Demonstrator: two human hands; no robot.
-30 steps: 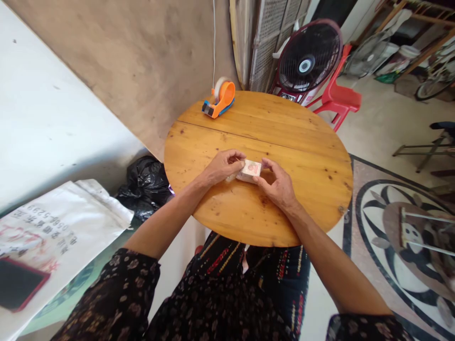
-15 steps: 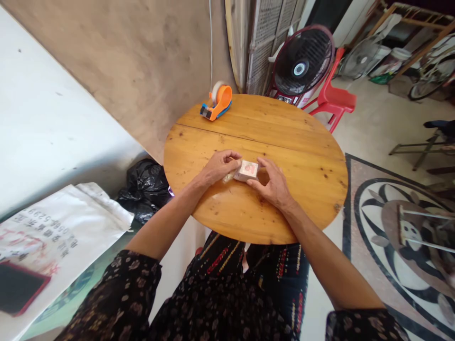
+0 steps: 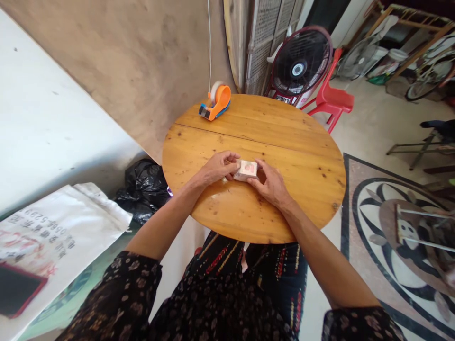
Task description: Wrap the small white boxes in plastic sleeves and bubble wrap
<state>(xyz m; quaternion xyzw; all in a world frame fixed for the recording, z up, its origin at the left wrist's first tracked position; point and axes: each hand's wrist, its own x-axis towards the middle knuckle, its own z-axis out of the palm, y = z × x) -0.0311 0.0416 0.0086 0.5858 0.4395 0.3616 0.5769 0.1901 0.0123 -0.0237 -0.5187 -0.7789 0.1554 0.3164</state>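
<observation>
A small whitish box (image 3: pixel 248 168) with a red print on its top lies on the round wooden table (image 3: pixel 220 215). It looks wrapped in something clear. My left hand (image 3: pixel 222 168) is closed at the box's left end, thumb and fingers pinched against that edge. Around the right end curl the thumb and fingers of my right hand (image 3: pixel 270 183), gripping it from the side. Under the left fingers a bit of shiny, crinkled material shows; I cannot make out what it is.
An orange tape dispenser (image 3: pixel 217 102) stands at the table's back left. Behind the table are a large fan (image 3: pixel 298 68) and a red chair (image 3: pixel 332 99). Black plastic bags (image 3: pixel 144 189) sit to the left, near a white sack (image 3: pixel 67 227) and a phone (image 3: pixel 19 289).
My right fingers have drawn slightly closer around the box. Less of the crinkled material shows below my left hand. The whole view has shifted a little.
</observation>
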